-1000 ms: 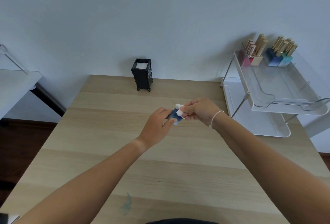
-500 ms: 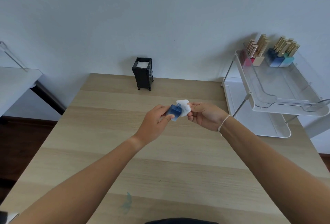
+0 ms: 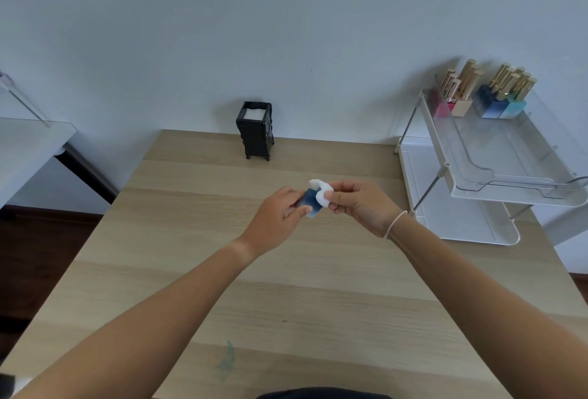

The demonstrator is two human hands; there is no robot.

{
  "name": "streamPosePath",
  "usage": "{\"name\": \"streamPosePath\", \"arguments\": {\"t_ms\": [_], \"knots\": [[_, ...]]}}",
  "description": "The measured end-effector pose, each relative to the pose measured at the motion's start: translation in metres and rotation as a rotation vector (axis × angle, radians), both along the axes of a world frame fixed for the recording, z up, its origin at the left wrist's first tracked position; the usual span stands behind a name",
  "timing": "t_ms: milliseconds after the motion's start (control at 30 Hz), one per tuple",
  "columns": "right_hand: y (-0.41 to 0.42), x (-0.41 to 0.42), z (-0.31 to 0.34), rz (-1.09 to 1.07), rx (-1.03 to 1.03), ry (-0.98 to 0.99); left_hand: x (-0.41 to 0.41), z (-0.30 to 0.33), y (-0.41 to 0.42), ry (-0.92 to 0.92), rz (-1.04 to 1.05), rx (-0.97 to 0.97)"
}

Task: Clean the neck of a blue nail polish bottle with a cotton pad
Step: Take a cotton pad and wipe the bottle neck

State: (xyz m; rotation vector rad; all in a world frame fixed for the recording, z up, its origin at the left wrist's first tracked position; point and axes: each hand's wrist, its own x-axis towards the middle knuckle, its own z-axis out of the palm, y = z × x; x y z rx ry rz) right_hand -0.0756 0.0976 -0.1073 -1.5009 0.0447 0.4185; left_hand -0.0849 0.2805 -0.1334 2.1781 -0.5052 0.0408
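Observation:
My left hand (image 3: 276, 220) grips a small blue nail polish bottle (image 3: 310, 204) above the middle of the wooden table (image 3: 286, 287), tilted toward the right. My right hand (image 3: 359, 204) pinches a white cotton pad (image 3: 322, 193) that is folded around the bottle's upper end. The pad hides the neck. No cap is on the bottle that I can see.
A black holder with white pads (image 3: 255, 129) stands at the table's back edge. A white two-tier rack (image 3: 496, 175) at the right carries several gold-capped polish bottles (image 3: 483, 93) on its top shelf. A blue smear (image 3: 226, 360) marks the near tabletop.
My right hand first drew back, opening the pad off the bottle, then wrapped it around the bottle's top again. Both hands stayed over the table's middle.

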Motion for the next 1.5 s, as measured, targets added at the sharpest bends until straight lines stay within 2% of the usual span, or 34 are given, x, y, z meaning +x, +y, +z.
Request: {"name": "streamPosePath", "arguments": {"t_ms": [233,400,767,1000,1233,1500], "knots": [[0.01,-0.005,-0.002,-0.175,-0.282,-0.21,-0.003,-0.003,-0.012,0.018,0.064,-0.019],[0.02,-0.008,-0.005,-0.307,-0.405,-0.261,-0.003,-0.004,-0.02,0.022,0.116,-0.039],[0.029,-0.009,-0.009,-0.409,-0.429,-0.232,-0.001,-0.005,-0.024,-0.026,0.16,-0.052],[0.028,-0.011,-0.008,-0.302,-0.49,-0.249,0.008,-0.004,-0.018,-0.015,0.166,-0.015],[0.014,-0.009,-0.003,-0.403,-0.316,-0.175,0.016,-0.001,-0.011,0.001,0.175,0.012],[0.024,-0.01,-0.009,-0.377,-0.321,-0.169,0.008,-0.005,-0.019,-0.028,0.125,0.031]]}}
